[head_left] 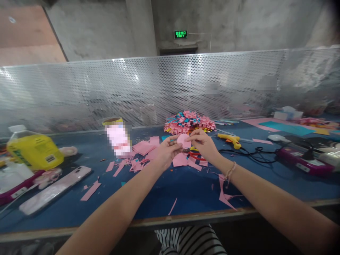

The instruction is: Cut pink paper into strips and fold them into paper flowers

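Observation:
A small pink paper piece [182, 139] with a rounded top edge is held up between both hands over the middle of the table. My left hand [170, 150] pinches it from the left, fingers closed. From the other side, the fingertips of my right hand [201, 141] are closed on its right edge. Behind the hands sits a heap of pink and blue paper flowers [189, 121]. Pink sheets and scraps [146, 146] lie around and under the hands. Red and yellow handles [195, 156], partly hidden, show just below the right hand.
At right lie a yellow glue gun [230, 139] with a black cable and a purple power strip [302, 161]. Leftward are a phone [55, 190], a yellow-labelled bottle [34, 148] and a blurred upright screen [118, 140]. A perforated metal panel [148, 88] closes the table's far side.

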The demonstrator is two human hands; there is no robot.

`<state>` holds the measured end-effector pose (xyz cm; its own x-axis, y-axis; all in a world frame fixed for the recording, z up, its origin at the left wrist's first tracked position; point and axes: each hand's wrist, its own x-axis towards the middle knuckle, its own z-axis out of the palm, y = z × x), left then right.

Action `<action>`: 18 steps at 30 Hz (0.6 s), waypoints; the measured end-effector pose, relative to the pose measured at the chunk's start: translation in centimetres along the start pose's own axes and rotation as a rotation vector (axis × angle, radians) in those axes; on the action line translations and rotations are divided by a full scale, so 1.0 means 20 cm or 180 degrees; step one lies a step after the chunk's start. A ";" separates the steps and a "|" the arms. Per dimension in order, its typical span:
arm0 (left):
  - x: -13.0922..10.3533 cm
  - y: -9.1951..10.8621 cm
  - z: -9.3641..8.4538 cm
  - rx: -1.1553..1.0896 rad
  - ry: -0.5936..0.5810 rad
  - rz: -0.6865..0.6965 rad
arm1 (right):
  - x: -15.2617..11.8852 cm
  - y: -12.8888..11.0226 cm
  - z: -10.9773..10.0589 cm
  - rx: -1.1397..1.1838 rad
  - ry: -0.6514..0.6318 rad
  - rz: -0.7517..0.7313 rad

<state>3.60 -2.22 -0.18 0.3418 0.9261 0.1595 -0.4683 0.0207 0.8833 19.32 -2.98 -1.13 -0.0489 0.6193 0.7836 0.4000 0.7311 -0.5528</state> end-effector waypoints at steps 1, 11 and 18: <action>0.00 0.00 0.00 0.0007 0.0008 0.0042 | 0.00 0.00 0.00 0.0092 -0.0045 0.0062; -0.01 0.00 0.01 0.0036 -0.0209 -0.0014 | -0.01 -0.04 0.03 0.1187 -0.0574 0.1045; -0.01 -0.01 0.00 0.0157 -0.0124 -0.0024 | -0.02 -0.01 0.03 0.1039 -0.0550 0.1000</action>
<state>3.70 -2.50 -0.37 0.3772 0.9106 0.1691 -0.4252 0.0080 0.9051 18.60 -3.23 -1.47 -0.1342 0.8428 0.5212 0.1131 0.5355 -0.8369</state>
